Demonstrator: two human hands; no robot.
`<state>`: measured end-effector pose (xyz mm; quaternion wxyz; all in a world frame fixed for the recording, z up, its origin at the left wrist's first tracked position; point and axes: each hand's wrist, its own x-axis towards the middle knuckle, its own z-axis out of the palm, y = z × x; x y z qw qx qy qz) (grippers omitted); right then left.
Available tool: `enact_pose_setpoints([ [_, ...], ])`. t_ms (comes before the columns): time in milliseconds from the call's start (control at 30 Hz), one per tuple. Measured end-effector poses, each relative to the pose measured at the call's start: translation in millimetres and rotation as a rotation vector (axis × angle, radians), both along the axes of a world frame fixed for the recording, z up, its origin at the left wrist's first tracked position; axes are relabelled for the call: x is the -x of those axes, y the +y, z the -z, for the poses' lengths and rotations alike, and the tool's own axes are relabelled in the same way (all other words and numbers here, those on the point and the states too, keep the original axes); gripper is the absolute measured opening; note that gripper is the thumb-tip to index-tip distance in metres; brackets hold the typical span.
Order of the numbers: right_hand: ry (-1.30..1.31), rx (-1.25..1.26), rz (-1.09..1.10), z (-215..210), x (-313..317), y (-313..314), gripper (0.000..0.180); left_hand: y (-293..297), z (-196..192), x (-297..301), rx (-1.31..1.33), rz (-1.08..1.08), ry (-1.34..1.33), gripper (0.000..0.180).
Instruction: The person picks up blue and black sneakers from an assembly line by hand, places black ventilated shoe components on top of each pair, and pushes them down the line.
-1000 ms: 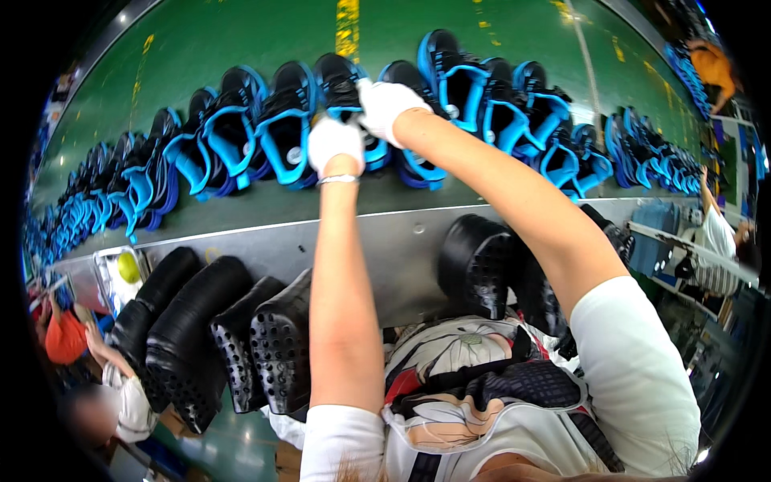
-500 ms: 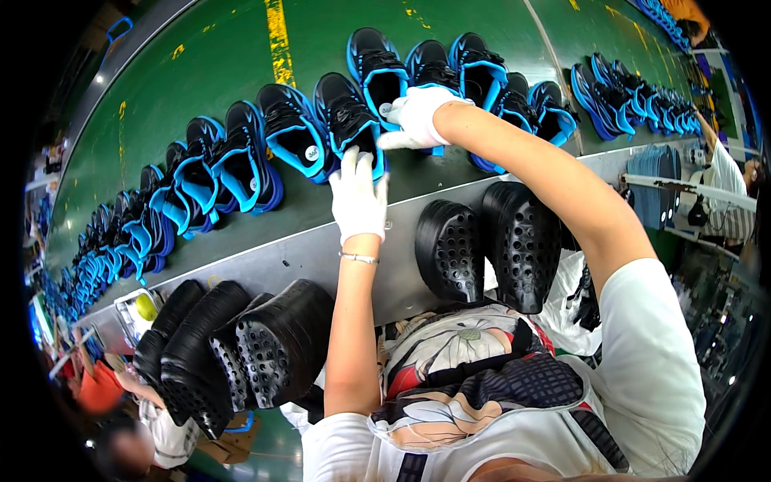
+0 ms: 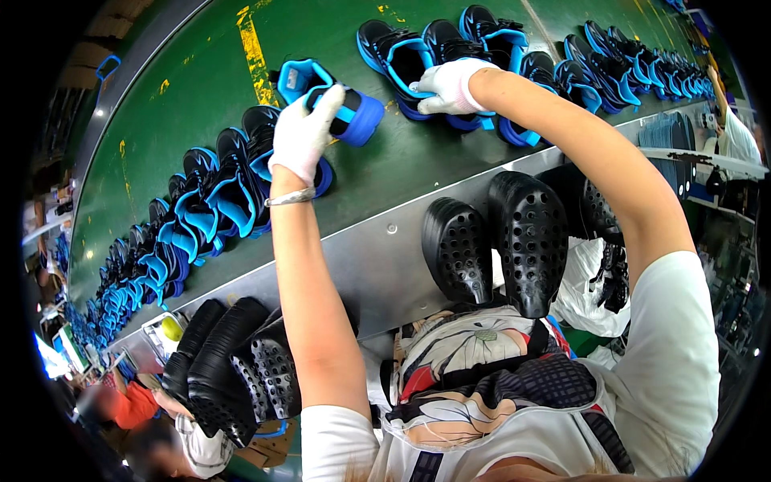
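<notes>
My left hand (image 3: 301, 136), in a white glove, grips a black and blue sneaker (image 3: 359, 120) and holds it tipped, its blue sole toward the right. Below that hand another black sneaker (image 3: 259, 127) stands at the end of the left row. My right hand (image 3: 451, 87), gloved too, has its fingers closed on the heel of a second sneaker (image 3: 401, 58) at the back. Close by stand more sneakers with light blue linings, one (image 3: 491, 36) beyond the right hand, another (image 3: 578, 84) right of the forearm.
Long sneaker rows (image 3: 165, 241) run along the green belt (image 3: 401, 173) to both sides. A metal ledge (image 3: 377, 257) borders it on my side. Black perforated shoe forms (image 3: 526, 241) stand there, with more black forms (image 3: 225, 361) at left. Other people (image 3: 197, 442) work at both sides.
My left hand has moved left and up, lifting and turning a sneaker. The right hand has shifted right and slightly up, and a gap has opened between the shoes.
</notes>
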<state>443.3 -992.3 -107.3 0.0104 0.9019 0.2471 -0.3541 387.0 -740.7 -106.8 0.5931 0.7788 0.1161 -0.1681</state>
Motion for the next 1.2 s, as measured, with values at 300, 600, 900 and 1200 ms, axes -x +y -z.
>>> enact_pose_setpoints([
  [300, -0.408, -0.277, 0.291, -139.9, 95.9, -131.1, 0.028, -26.1, 46.1, 26.7, -0.345, 0.318, -0.101, 0.041],
  [600, -0.579, -0.101, 0.934, -141.4, 232.7, -306.6, 0.031, -45.6, 67.1, 78.4, -0.624, 0.147, -0.465, 0.048],
  [900, -0.252, 0.148, 1.023, -44.0, 258.9, -318.2, 0.071, -24.9, 25.6, 160.3, -0.354, -0.087, -0.136, 0.041],
  [1200, -0.339, 0.006, 0.865, -62.4, 253.9, -354.0, 0.063, -53.6, 2.5, 189.4, -0.208, -0.156, -0.043, 0.038],
])
